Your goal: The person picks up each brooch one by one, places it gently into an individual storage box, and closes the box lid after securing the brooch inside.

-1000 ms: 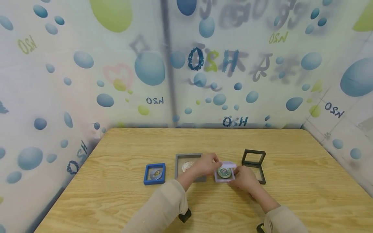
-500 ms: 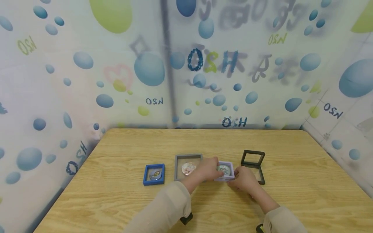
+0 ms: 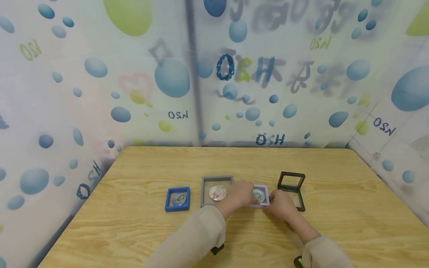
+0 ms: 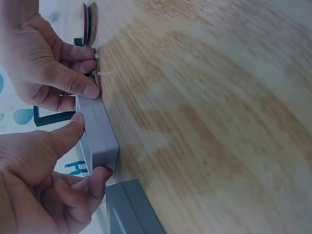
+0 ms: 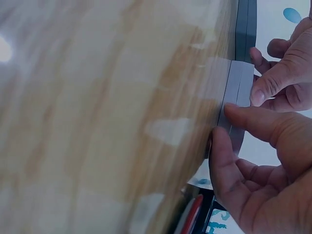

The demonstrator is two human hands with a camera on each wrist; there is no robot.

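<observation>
In the head view, a small lilac display case (image 3: 267, 192) lies flat and closed on the table, with a round green badge (image 3: 259, 195) showing through its window. My left hand (image 3: 239, 193) holds its left end, thumb against the edge and fingers bent round the corner, as the left wrist view shows. At the opposite end, my right hand (image 3: 281, 204) pinches the case between thumb and forefinger. Under both hands, part of the case is hidden. Beside my left hand is a grey display case (image 3: 203, 191) holding a pinkish round badge (image 3: 218, 193).
Further left sits a blue case (image 3: 167, 201) with a badge (image 3: 179, 200) inside. A black case (image 3: 292, 174) stands with its lid raised behind my right hand. Near that hand, a thin red-edged disc (image 5: 196, 210) shows in the right wrist view. A patterned wall (image 3: 214, 108) closes off the table's back.
The lilac case's lid, raised a second ago, has come down flat. My left hand has shifted from the lid's far edge to the left end; my right hand keeps its place.
</observation>
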